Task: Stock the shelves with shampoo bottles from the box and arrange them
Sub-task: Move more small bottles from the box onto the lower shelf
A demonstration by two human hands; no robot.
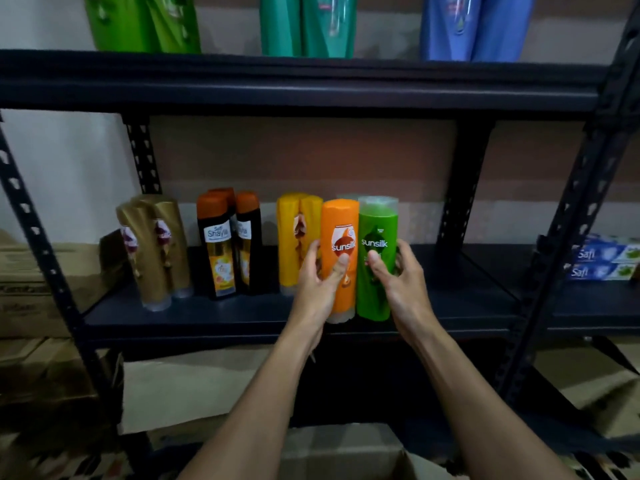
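Above the box point(346, 452), the left hand point(320, 285) grips the orange bottle point(341, 220) and the right hand point(401, 285) grips the green bottle point(377, 223), thumbs across the labels, forearms raised and nearly parallel. The bottles stand touching at the front edge of the shelf point(207, 320). I'd push both straight back, labels forward, lining up beside the yellow bottles point(294, 216).

I think this is a shop or its storeroom: a black metal rack point(311, 88) holds shampoo bottles point(218, 244) grouped by colour, with Safi toothpaste boxes point(602, 261) on the right and cardboard cartons point(27, 289) on the left.
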